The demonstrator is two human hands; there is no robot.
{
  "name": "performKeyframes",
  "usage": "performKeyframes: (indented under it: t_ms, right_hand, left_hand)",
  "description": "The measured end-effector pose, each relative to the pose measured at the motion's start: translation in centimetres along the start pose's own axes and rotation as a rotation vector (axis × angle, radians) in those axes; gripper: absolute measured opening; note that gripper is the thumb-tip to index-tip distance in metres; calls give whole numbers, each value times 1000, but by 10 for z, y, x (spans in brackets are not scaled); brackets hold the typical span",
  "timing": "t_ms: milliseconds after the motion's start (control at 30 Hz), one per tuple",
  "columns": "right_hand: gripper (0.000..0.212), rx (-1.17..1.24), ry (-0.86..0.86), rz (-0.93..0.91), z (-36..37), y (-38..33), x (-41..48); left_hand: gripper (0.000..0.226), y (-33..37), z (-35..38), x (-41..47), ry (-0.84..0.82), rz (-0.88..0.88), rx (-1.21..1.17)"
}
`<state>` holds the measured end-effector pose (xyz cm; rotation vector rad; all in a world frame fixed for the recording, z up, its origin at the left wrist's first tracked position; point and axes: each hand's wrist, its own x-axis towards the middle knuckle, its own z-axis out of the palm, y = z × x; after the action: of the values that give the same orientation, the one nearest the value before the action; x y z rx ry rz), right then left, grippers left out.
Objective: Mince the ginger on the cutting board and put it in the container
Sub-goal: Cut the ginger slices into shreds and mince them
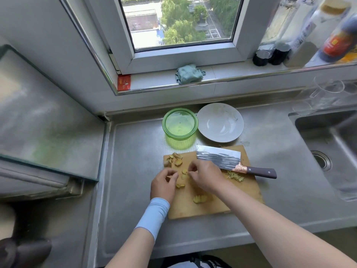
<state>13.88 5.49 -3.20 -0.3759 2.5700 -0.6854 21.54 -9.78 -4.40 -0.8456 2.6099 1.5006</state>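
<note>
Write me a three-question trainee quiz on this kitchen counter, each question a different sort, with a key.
1. True or false: the cleaver lies flat on the wooden cutting board, with no hand on it.
2. Pick one. The green container behind the board holds: A) minced ginger; B) nothing that shows; C) water.
3. Fill the gap: as the camera sees it, the white plate stands directly to the ____ of the green container.

Key: 1 true; 2 B; 3 right.
</note>
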Motion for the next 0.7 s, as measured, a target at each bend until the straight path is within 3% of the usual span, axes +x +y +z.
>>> performKeyframes:
  t_ms: [133,233,433,533,700]
  right_hand:
    - [9,234,-36,90,-8,3,3]
    - [7,353,10,143,-18,11,-7]
    - [12,265,29,236,-8,43,-52]
    - [10,419,9,373,9,51,-73]
    - [11,417,13,434,19,48,-78]
  left_hand:
    - [14,11,0,5,71,-54,-95]
    - [18,14,1,5,35,-61,-159]
    - [14,15,24,-20,-91,-54,-154]
    - [17,1,42,-42,-196,6,-28]
    - [15,-11,48,-53,-80,87,-10]
